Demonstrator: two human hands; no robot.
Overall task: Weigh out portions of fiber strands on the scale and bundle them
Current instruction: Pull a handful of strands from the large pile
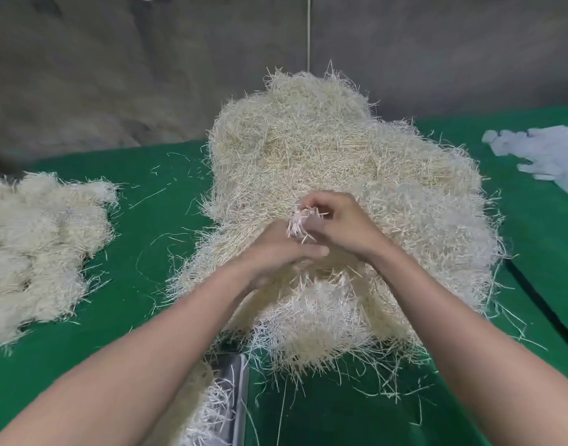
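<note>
Both hands are over the near slope of the big heap point(308, 149) of pale strands in the middle of the green bench point(167, 226). Between them I can see a small tuft point(300, 223) standing up. The left hand point(276, 252) has its fingers curled round the tuft from below, and the right hand point(344, 226) pinches it from the top, so neither hand is free.

I read this as the gathering step: a portion is being pulled and tidied out of the heap, with nothing yet weighed from this handful. At the bottom edge is a grey metal tray point(234, 381), which I take for the scale, with some strands already lying in it. A second, flatter pile point(41, 239) sits well apart on the left.

Next I would lift the tuft free without dragging tangled neighbours along, then carry it down to the tray.
</note>
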